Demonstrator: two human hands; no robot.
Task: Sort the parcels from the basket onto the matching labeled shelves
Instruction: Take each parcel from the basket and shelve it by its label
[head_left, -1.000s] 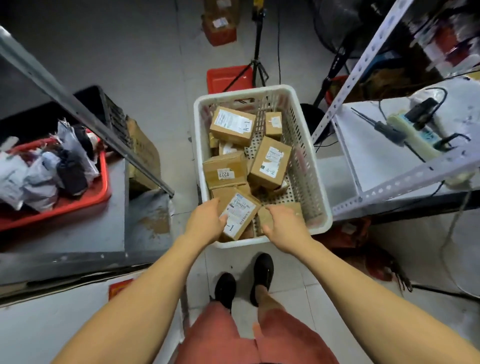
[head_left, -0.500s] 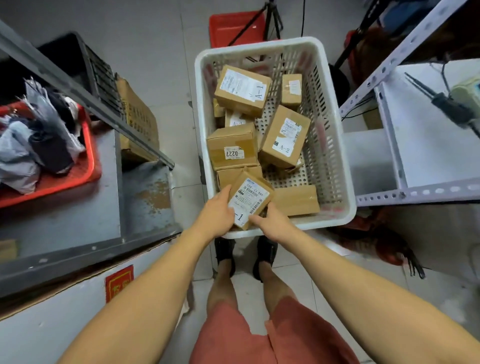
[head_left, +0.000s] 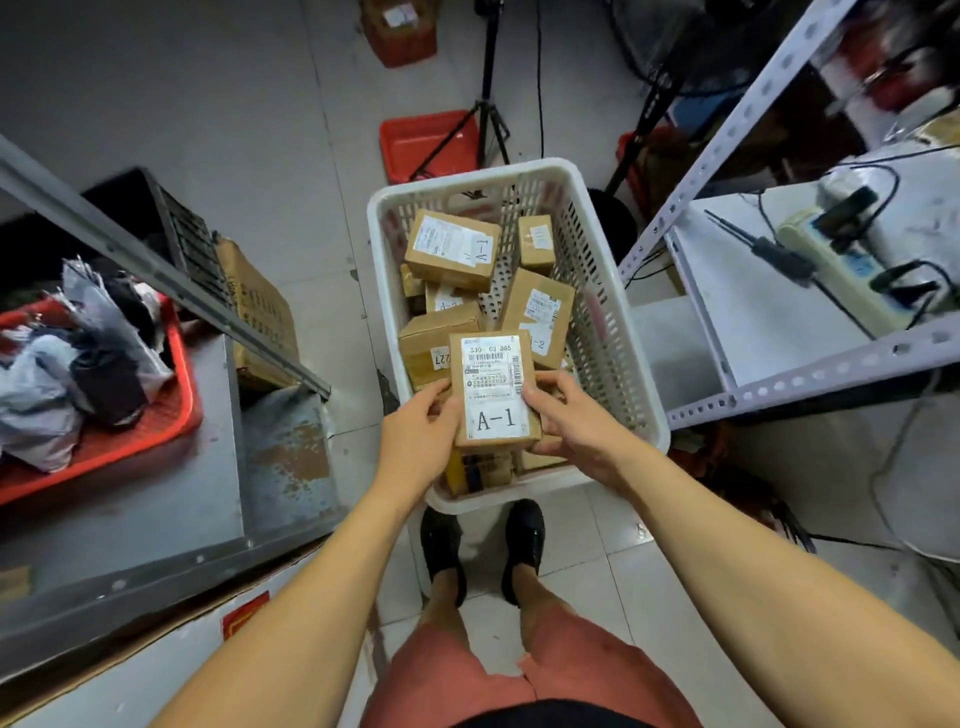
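Tiled floor (head_left: 291, 156) beneath white basket (head_left: 613, 332), flanking shelves (head_left: 810, 364).

Dim, even indoor light; the source cannot be told. Soft shadows are cast under the basket (head_left: 613, 291). Straight shelf rails (head_left: 810, 371) are bent by wide-angle distortion. Upper right corner is smeared by blur; the centre label is rendered sharp.
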